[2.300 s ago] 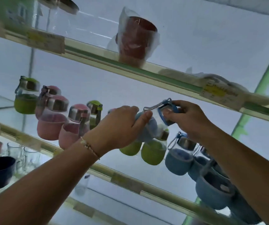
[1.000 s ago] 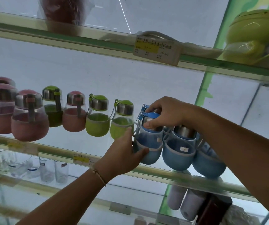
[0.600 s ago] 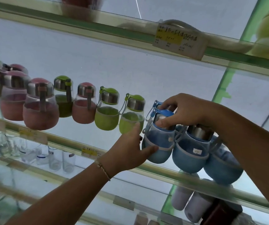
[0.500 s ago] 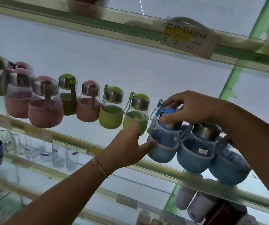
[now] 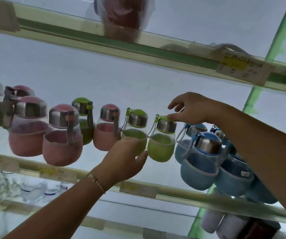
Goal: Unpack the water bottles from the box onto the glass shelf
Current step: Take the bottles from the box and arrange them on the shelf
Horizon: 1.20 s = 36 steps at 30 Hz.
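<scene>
A blue-sleeved water bottle [image 5: 200, 167] with a steel cap stands at the front of the glass shelf [image 5: 187, 194], among other blue bottles [image 5: 233, 176]. Left of it stand two green-sleeved bottles. My left hand [image 5: 124, 162] curls round the lower part of the left green bottle [image 5: 136, 131], its thumb reaching toward the right green bottle [image 5: 162, 146]. My right hand [image 5: 191, 109] hovers over that right one, fingers loosely spread, one fingertip touching its green lid. No box is in view.
Pink bottles [image 5: 62, 144] and more green ones fill the shelf's left side. The upper shelf [image 5: 138, 47] carries a wrapped red cup [image 5: 123, 16] and a price label [image 5: 242, 69]. Below are clear glasses [image 5: 33, 188] and pale cylinders [image 5: 213, 223].
Both hands let go of the blue bottle, which now stands on the shelf. They moved left to the two green bottles beside it.
</scene>
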Each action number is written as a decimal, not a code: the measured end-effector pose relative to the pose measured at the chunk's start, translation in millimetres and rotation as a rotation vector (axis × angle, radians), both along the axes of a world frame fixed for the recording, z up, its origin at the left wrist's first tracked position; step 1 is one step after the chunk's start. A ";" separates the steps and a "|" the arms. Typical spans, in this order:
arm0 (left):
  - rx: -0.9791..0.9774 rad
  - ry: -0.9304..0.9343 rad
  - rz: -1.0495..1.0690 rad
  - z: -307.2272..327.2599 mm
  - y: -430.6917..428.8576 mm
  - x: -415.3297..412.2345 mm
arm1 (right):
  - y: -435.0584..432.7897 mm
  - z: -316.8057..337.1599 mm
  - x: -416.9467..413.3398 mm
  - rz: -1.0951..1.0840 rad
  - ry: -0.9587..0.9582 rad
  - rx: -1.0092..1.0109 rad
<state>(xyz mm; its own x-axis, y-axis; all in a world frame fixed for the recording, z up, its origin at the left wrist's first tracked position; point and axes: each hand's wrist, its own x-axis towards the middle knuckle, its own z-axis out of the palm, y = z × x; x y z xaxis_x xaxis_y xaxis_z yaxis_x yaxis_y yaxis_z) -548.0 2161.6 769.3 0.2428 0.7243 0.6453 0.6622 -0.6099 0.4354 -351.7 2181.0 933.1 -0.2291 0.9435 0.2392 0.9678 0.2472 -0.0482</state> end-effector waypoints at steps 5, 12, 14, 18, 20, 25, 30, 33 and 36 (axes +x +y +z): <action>0.048 0.050 -0.096 -10.2 17.6 -11.5 | 33.5 -12.8 -16.7 -0.134 -0.180 -0.144; 0.084 0.122 -0.165 -15.8 21.4 -3.8 | 42.6 -23.8 -16.4 -0.105 -0.119 -0.143; 0.036 0.177 -0.204 -15.0 20.7 5.6 | 43.8 -24.5 -14.7 -0.095 -0.100 -0.135; -0.026 0.266 -0.228 -15.9 18.4 23.2 | 44.7 -26.3 -10.7 -0.070 -0.089 -0.124; -0.050 0.268 -0.220 -15.6 17.7 26.4 | 43.7 -27.0 -10.5 -0.056 -0.095 -0.114; -0.041 0.261 -0.166 -11.1 7.8 26.9 | 45.1 -26.7 -9.9 -0.045 -0.156 -0.129; -0.026 -0.018 -0.167 -4.1 -1.0 3.7 | 33.7 -14.8 -29.4 -0.038 -0.196 -0.072; -0.047 -0.253 -0.116 5.7 -5.9 -24.3 | 25.8 -12.9 -59.8 0.044 -0.218 0.020; -0.101 -0.414 -0.038 8.8 -4.4 -53.3 | 25.1 -15.0 -96.6 0.175 -0.176 0.075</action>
